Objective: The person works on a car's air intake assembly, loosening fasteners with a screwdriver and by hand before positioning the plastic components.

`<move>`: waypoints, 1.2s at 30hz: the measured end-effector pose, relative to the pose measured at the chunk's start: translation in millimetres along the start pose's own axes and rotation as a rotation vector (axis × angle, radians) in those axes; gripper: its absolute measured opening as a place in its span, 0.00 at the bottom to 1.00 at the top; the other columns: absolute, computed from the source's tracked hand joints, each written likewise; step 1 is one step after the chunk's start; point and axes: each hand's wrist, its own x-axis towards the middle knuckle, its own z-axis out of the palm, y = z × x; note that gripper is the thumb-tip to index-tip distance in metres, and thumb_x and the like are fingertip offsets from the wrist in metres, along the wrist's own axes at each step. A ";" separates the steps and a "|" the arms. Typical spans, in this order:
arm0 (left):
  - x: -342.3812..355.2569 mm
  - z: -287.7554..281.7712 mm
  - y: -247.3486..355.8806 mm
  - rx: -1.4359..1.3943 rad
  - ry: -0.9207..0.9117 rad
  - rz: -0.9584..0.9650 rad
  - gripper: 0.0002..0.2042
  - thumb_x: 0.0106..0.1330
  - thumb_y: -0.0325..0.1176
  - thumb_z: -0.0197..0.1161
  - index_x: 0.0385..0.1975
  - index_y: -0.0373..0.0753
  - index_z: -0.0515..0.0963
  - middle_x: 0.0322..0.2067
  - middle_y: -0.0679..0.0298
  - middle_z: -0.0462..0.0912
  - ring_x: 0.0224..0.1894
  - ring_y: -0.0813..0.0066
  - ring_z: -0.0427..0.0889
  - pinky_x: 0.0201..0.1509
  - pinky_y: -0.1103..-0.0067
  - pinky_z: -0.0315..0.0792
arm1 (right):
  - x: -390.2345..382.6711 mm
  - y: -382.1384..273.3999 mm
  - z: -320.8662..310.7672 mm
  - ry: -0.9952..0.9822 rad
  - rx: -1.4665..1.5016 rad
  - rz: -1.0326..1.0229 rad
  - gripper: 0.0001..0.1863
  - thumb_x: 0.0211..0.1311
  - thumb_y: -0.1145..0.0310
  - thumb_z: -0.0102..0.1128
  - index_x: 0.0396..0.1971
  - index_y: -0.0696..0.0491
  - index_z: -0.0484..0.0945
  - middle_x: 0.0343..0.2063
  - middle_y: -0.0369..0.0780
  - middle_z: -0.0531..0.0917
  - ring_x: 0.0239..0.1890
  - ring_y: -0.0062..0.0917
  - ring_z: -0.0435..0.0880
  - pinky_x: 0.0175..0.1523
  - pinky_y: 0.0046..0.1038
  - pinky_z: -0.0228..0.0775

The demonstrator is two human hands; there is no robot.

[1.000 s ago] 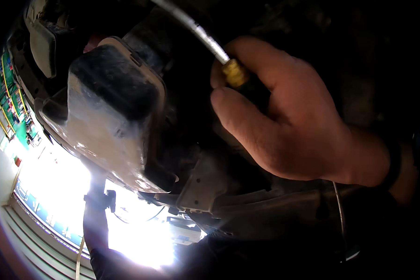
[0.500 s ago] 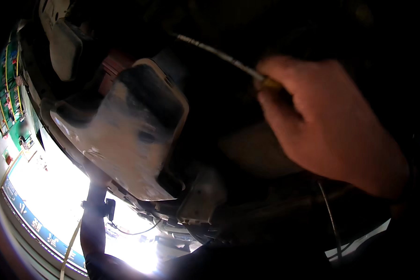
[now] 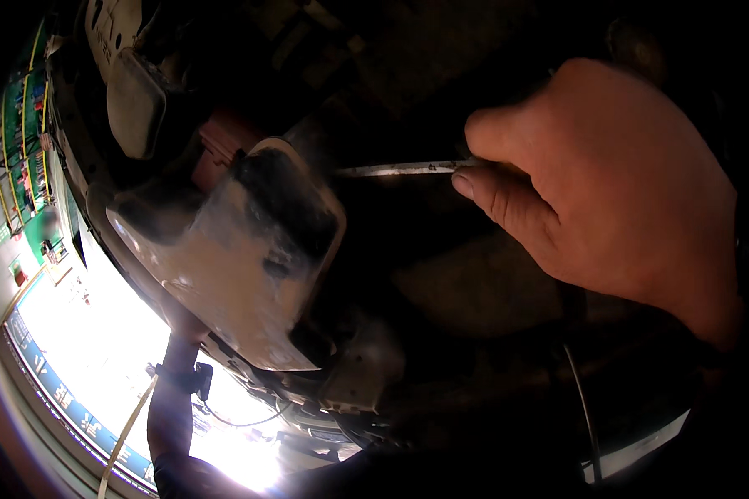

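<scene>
My right hand (image 3: 616, 183) is closed in a pinch, thumb against fingers, on a thin, dirty, pale rod (image 3: 399, 169). The rod points left, nearly level, toward a dusty curved panel (image 3: 233, 266) on a vehicle's underside. Its left end lies close to the panel's right edge in the picture; whether they touch I cannot tell. At lower left my left hand (image 3: 185, 324) reaches up to the vehicle's edge beside this panel. Its fingers are hidden behind the part. A dark band with a small device (image 3: 195, 380) sits on the left wrist.
Left of the panel are a reddish block (image 3: 220, 148) and another dusty cover (image 3: 133, 104). A thin cable (image 3: 582, 399) hangs below my right hand, and a pale strap (image 3: 129, 432) runs beside my left arm. Deep shadow hides much of the underside. Shelving (image 3: 21, 141) stands far left.
The rod has swung from a slope to nearly level, its left end now lower. My right hand has turned, showing the thumb more clearly. My left hand stays at the vehicle's edge.
</scene>
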 end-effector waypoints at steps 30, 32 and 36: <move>-3.9 10.9 -71.8 -0.164 0.199 0.042 0.26 0.74 0.43 0.54 0.67 0.37 0.62 0.62 0.55 0.70 0.63 0.61 0.69 0.69 0.65 0.62 | -41.6 -20.3 99.5 0.389 -0.063 -0.015 0.10 0.65 0.61 0.63 0.30 0.51 0.76 0.13 0.35 0.77 0.15 0.23 0.79 0.16 0.29 0.66; -18.2 5.9 -63.2 -0.202 0.210 0.015 0.25 0.74 0.42 0.53 0.67 0.37 0.63 0.61 0.55 0.71 0.62 0.61 0.71 0.68 0.65 0.64 | -36.1 -12.4 121.0 0.636 -0.231 -0.050 0.10 0.64 0.61 0.65 0.29 0.50 0.76 0.14 0.35 0.75 0.14 0.22 0.76 0.15 0.29 0.64; -17.6 6.0 -46.8 -0.380 0.222 0.056 0.23 0.75 0.39 0.51 0.66 0.36 0.64 0.60 0.55 0.73 0.60 0.62 0.75 0.65 0.65 0.69 | -19.8 -19.4 89.7 0.140 0.055 0.004 0.12 0.62 0.60 0.67 0.28 0.50 0.76 0.13 0.35 0.73 0.12 0.22 0.73 0.15 0.28 0.61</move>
